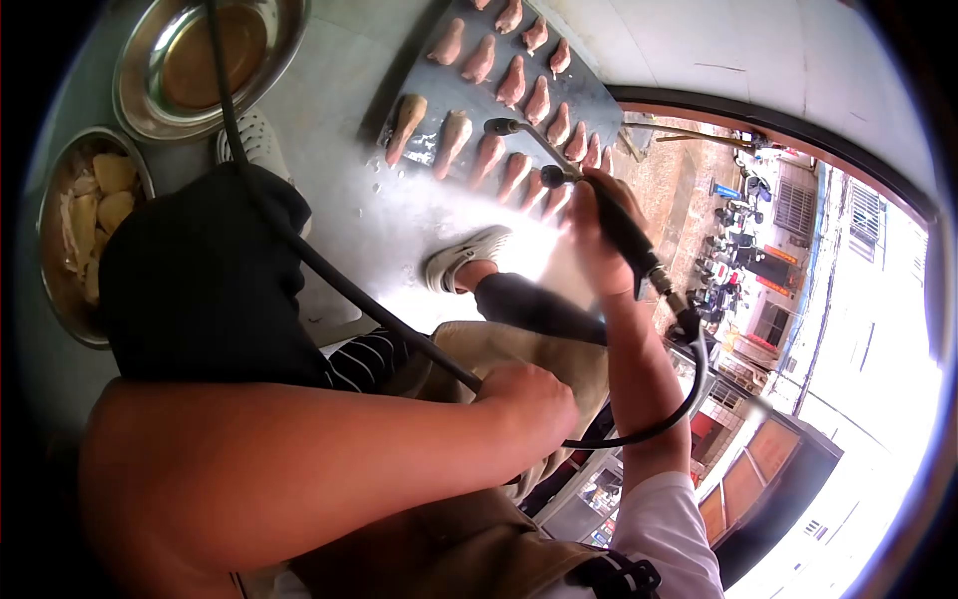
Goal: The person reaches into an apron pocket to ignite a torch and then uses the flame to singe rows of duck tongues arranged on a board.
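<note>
My right hand [596, 232] is closed around the black handle of a gas torch [619, 225]. The torch's thin metal tube ends in a nozzle [501, 126] held over a dark flat tray [419, 100] on the floor. Several pale pink pieces of raw poultry [514, 80] lie on the tray in rows. My left hand [529, 399] is a fist around the black hose [329, 275], which loops back to the torch's handle. No flame is visible at the nozzle.
Two metal bowls stand at the left: one with brown liquid [210, 60], one with pale yellowish pieces [92, 215]. My white shoes [467, 256] rest on the wet grey floor, and a tan apron [519, 349] covers my lap. A street with buildings [778, 260] shows at right.
</note>
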